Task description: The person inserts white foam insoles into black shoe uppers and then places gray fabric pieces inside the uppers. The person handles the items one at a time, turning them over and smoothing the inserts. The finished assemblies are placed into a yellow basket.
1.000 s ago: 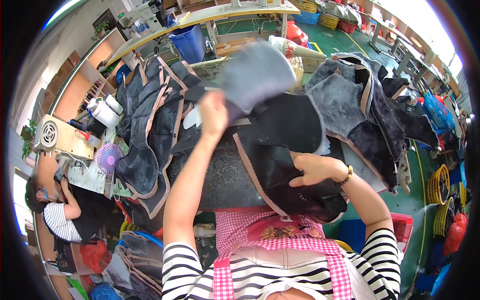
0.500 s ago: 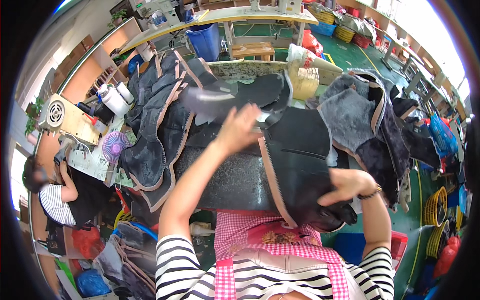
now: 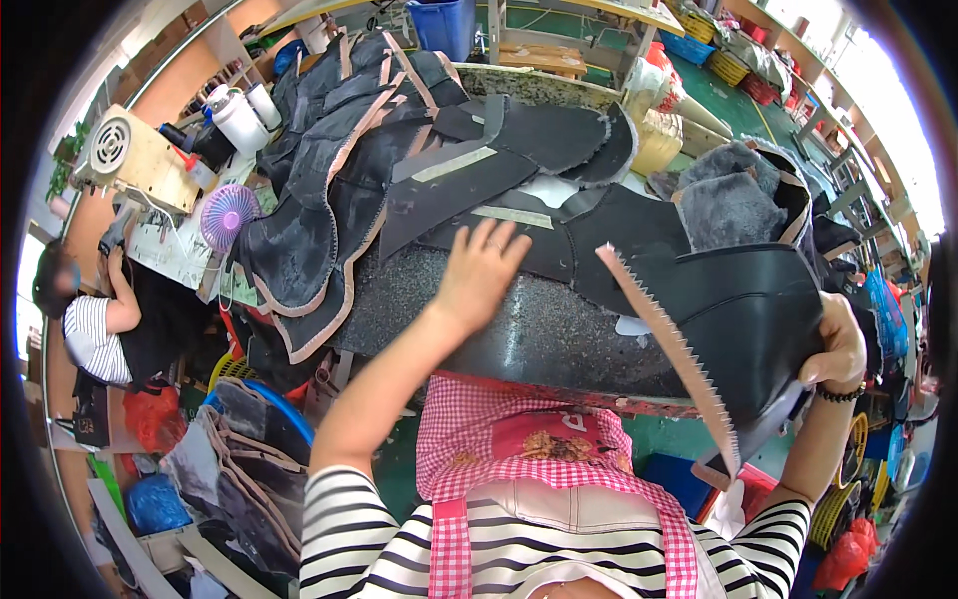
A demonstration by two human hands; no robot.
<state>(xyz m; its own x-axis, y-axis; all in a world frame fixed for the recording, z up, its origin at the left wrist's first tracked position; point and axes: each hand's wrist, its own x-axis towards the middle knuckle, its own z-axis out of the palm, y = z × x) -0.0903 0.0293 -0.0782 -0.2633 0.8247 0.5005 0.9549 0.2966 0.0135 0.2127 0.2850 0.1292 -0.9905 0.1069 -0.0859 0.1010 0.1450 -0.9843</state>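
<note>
My right hand [image 3: 841,341] grips the right edge of a black leather boot piece [image 3: 755,309], thumb on the near side. A tan zigzag-cut border runs down the left side of this raised piece. My left hand [image 3: 483,277], fingers spread, is over the near edge of a flat black panel [image 3: 519,237] with a pale strip on it; whether it presses down is unclear. Farther back, another black cut panel [image 3: 449,185] with a pale strip overlaps it. Both flat panels lie on the dark speckled worktop [image 3: 449,319].
Stacked black pieces with tan edges [image 3: 329,190] cover the left side. Grey fleece-lined pieces [image 3: 733,195] are heaped at right. A purple fan [image 3: 230,217], white bottle [image 3: 238,120] and sewing machine [image 3: 125,160] stand left, where another person [image 3: 105,314] sits. A blue bin [image 3: 442,28] is behind.
My right hand has carried the boot piece rightward and raised it off the worktop. The blurred panel by my left hand now lies still, and that hand is lower in the shifted view.
</note>
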